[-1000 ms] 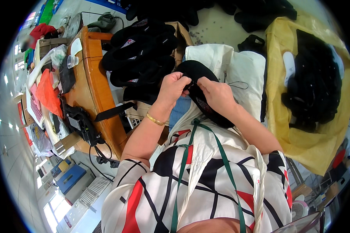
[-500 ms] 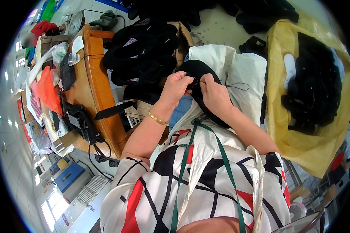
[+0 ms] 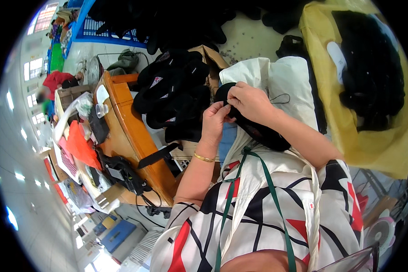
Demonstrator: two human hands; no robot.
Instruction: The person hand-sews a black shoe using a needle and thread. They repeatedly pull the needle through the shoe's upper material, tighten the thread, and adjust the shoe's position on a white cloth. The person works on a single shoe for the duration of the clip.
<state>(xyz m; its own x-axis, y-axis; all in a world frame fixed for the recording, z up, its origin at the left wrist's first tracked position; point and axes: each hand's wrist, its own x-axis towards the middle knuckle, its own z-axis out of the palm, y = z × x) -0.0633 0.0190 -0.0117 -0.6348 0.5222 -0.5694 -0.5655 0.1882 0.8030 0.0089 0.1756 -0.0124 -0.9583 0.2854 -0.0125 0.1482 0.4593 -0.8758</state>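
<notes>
A black cloth shoe (image 3: pixel 264 135) lies tilted across my lap on a white apron (image 3: pixel 294 77). My left hand (image 3: pixel 216 119) is closed in a pinch at the shoe's left edge. My right hand (image 3: pixel 250 100) is closed just above it, fingertips pressed on the same edge. The fingers hide whatever small part or thread they may pinch there. A thin dark cord loop (image 3: pixel 282 98) lies on the apron to the right of my right hand.
Black shoes (image 3: pixel 179 86) are piled at the left beside an open carton (image 3: pixel 214 56). A wooden table (image 3: pixel 133 136) stands further left. At the right, a yellow sheet (image 3: pixel 371 152) holds black shoes and a white insole (image 3: pixel 337 61). A blue crate (image 3: pixel 88 31) is at the far left.
My hands have drawn closer together; the right one has moved up and left over the shoe's edge. More of the shoe's lower end shows. The whole view has shifted.
</notes>
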